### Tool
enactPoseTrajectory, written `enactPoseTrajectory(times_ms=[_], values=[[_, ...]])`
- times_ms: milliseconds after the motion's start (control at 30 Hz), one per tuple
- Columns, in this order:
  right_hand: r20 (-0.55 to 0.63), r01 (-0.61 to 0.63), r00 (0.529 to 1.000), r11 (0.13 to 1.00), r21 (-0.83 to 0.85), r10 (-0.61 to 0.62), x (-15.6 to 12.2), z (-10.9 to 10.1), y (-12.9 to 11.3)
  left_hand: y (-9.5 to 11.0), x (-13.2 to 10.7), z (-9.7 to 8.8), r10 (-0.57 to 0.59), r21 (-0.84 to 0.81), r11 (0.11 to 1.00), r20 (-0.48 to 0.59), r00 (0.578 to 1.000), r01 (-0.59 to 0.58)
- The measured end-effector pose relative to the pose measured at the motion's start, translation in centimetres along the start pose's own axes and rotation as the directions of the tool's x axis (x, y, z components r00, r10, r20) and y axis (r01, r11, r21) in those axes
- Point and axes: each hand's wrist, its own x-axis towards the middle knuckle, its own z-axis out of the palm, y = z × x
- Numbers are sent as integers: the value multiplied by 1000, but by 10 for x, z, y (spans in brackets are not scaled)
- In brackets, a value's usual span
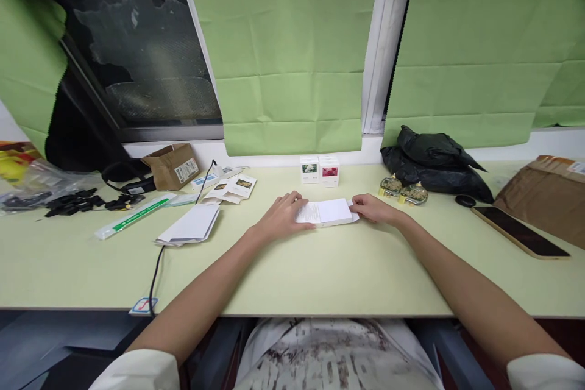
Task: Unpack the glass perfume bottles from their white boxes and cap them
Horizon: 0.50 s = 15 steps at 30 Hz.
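Flat white carton (329, 212) lies mid-table (320, 268), just near of two small printed boxes (319, 170). Left hand (282, 217) is open, fingers spread flat on the carton's left end. Right hand (372, 208) touches the right edge with curled fingers; can't tell if it's pinching. Judging by that, the step is steadying the carton at both ends. Lifting it would call for getting fingertips under an edge. More flat cartons (189, 225) sit to the left, two bottles (403, 189) to the right.
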Motion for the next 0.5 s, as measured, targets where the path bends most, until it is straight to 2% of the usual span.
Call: enactPoseTrajectory(times_ms=[233,500], values=[[-7,-32,999,999,-21,32,2,-1,4,-5,-1,-11,-33,-28,999,63,997,35],[-55,-62,997,996,-71,58,5,-2,11,-8,-2,-19,-50,-27,998,46,998,51]])
